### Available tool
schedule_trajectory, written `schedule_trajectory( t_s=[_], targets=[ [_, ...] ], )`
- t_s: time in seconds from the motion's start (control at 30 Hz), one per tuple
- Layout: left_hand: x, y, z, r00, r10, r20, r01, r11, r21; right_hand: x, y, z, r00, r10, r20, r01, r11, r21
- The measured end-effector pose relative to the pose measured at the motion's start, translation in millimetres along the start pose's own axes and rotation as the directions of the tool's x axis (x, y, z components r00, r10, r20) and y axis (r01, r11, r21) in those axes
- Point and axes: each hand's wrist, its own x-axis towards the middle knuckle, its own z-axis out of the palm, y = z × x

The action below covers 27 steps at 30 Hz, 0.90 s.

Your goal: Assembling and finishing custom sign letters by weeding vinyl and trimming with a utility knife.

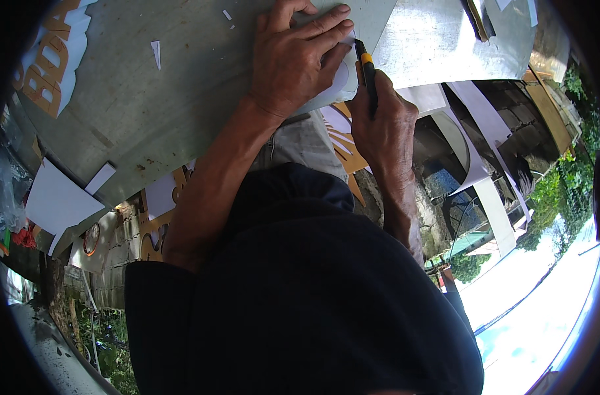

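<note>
My right hand [384, 125] is closed around a black and yellow utility knife [367, 69]. The knife's tip points away from me, close to the fingertips of my other hand. My left hand [296, 59] lies over a pale sheet [339, 82] on the grey metal tabletop [201, 85], its fingers stretched to the right and partly bent. Much of the sheet is hidden under that hand, and a rounded edge of it shows between my two hands. Whether the blade touches the sheet is too small to tell.
Small white offcuts [156, 54] lie on the tabletop. At the far left are brown cut-out letters [44, 79] on a pale backing. A white piece [63, 197] sits at the left edge. Long white strips [468, 138] hang past the table's right side, and a dark bar [477, 18] lies far right.
</note>
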Motion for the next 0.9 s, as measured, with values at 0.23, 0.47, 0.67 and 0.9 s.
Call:
schedule_trajectory(
  t_s=[0.23, 0.47, 0.67, 0.9],
  targets=[
    [1, 0, 0, 1.0, -0.01, 0.018, 0.01, 1.0, -0.013, -4, 1, 1, 0.999, 0.037, 0.009, -0.038, 0.999, 0.024],
    [-1, -2, 0, 1.0, 0.014, 0.003, -0.014, 1.0, 0.004, 3, -8, -12, 0.992, 0.107, 0.073, -0.108, 0.994, 0.018],
    [10, 6, -11, 0.999, -0.044, 0.023, 0.047, 0.993, -0.107, 4, -14, -13, 0.978, 0.174, 0.115, -0.18, 0.983, 0.045],
    [7, 6, -13, 0.993, -0.079, 0.086, 0.088, 0.991, -0.103, -7, -9, 5, 0.996, 0.09, -0.011, -0.09, 0.995, 0.035]
  ],
)
